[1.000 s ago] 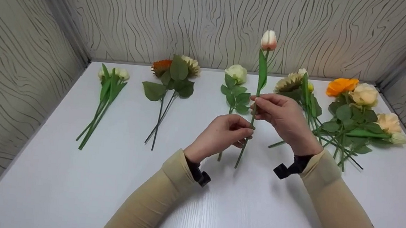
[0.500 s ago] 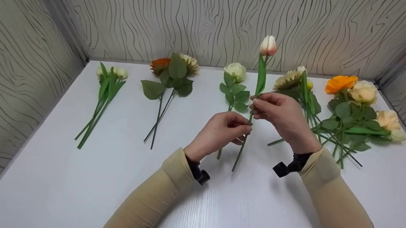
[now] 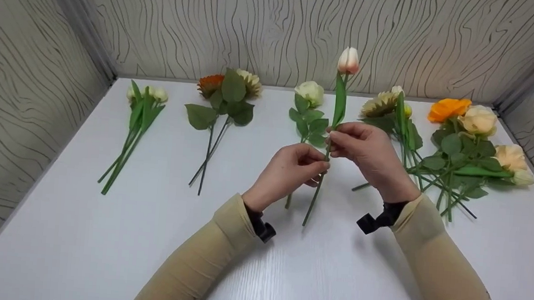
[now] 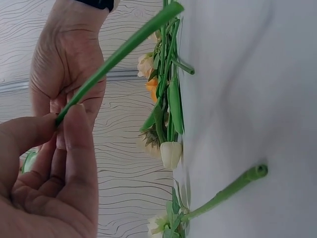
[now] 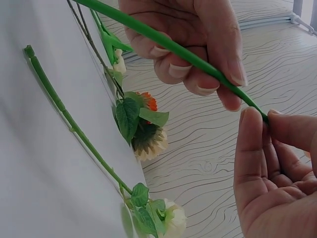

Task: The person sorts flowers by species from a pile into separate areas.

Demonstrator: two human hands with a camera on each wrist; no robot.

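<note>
A pink-and-white tulip (image 3: pixel 349 61) with one long green leaf is held upright, slightly tilted, above the table. My right hand (image 3: pixel 369 153) pinches its stem just under the leaf between thumb and fingertips. Lower on the same stem, my left hand (image 3: pixel 289 173) pinches it too, and the stem's cut end hangs free below. In the left wrist view the green stem (image 4: pixel 116 58) crosses in front of the other hand. Behind the hands lies a white rose (image 3: pixel 309 93) with leaves, its stem partly hidden by my left hand.
White tulips (image 3: pixel 143 111) lie at the left of the white table (image 3: pixel 97 251). Crossed stems bear an orange flower (image 3: pixel 211 86) and a cream one (image 3: pixel 249 84). At right, a cream sunflower (image 3: pixel 380 106) lies by a heap with an orange flower (image 3: pixel 449 110) and peach roses (image 3: pixel 479 121).
Both hands have shifted slightly left with the tulip. Its bloom sits lower in the head view than a second ago. Both hands keep their pinch on the stem.
</note>
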